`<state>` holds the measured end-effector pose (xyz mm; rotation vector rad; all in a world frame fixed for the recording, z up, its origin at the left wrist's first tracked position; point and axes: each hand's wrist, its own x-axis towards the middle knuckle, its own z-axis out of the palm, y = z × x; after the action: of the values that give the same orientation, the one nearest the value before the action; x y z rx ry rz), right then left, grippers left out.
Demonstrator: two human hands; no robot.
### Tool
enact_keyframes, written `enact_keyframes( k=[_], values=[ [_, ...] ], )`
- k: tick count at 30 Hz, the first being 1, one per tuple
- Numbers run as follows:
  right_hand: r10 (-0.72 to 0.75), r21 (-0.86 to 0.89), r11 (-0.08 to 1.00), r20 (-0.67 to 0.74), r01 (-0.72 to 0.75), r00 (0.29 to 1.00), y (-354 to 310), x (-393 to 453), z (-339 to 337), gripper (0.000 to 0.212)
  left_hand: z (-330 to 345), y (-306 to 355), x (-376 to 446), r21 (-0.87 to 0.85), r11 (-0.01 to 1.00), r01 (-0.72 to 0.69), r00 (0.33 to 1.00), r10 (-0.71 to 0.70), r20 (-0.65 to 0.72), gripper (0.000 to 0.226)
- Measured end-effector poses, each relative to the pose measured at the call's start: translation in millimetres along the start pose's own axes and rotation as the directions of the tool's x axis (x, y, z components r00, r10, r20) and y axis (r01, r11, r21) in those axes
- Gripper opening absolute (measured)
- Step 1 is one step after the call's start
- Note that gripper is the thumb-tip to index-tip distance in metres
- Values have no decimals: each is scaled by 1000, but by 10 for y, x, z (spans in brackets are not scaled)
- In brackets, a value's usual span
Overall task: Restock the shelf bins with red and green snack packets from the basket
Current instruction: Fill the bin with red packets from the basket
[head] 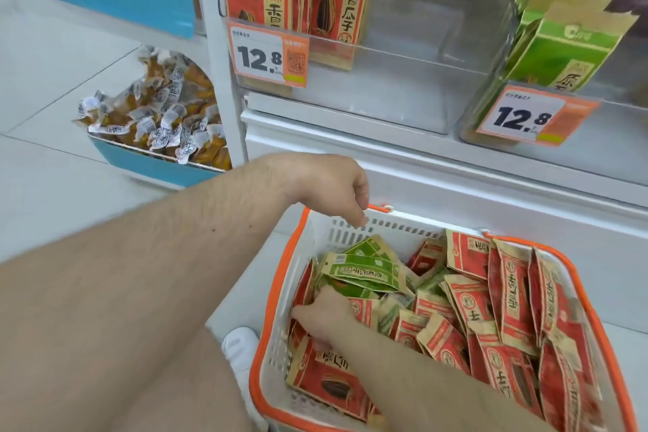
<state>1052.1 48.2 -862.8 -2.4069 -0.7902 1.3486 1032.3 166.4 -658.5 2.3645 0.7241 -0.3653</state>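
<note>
The orange-rimmed basket (280, 277) holds red packets (512, 309) and green packets (364, 270). Right hand (326, 317) digs among them, grip unclear; left hand (333, 189) hangs loosely curled, empty. Price tags (268, 58) read 12.8.

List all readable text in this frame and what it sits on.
"12.8": orange-and-white price tag on the clear bin of red packets.
"12.8": second orange-and-white price tag on the clear bin of green packets.
"香瓜子": red upright shelf packet.
Small tag print, QR code, basket packet lettering: too blurred or small to read.
</note>
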Motion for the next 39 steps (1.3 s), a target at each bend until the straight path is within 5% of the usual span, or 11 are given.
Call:
enact_keyframes(
  k=[4, 10, 17, 20, 24, 28, 30, 32, 36, 39],
  values=[
    [-7, -5, 1000, -70, 7, 997, 33, 23, 202, 61, -14, -90, -61, 18, 999, 30, 999, -30, 16, 26],
    [-203, -261, 951, -114, 168, 973, 61, -34, 206, 43, -11, -122, -75, 41, 998, 55, 997, -56, 43, 28],
    [-241, -78, 970, -125, 232, 963, -181, -270, -395, 29, -128, -146, -91, 28, 998, 64, 997, -66, 46, 32],
    [-143, 225, 960, -114, 165, 983, -344, -498, -865, 25, -182, -212, -96, 28, 997, 74, 997, -75, 33, 30],
    [-52, 664, 745, -42, 67, 998, -531, -786, -1438, 12, -222, -274, -125, 41, 997, 68, 995, -71, 72, 43],
    [-5, 954, 297, 32, -29, 999, -598, -930, -1909, 14, -155, -297, -111, 20, 999, -26, 977, 21, 211, 85],
    [-11, 984, 170, 60, -57, 998, -616, -1012, -2050, 13, -88, -282, -52, -61, 992, -111, 987, 118, 110, 84],
    [-35, 994, 83, 68, -65, 997, -633, -1077, -2116, 16, -23, -237, 21, -124, 972, -200, 978, 191, -83, 60],
    [-94, 1000, 19, 21, -19, 995, -650, -1199, -2172, 18, 20, -184, 95, -231, 937, -262, 938, 191, -291, 29],
    [-110, 969, 208, -114, 135, 987, -595, -1247, -2244, 22, -9, -178, 61, -463, 840, -284, 945, 165, -282, 27]
  ],
)
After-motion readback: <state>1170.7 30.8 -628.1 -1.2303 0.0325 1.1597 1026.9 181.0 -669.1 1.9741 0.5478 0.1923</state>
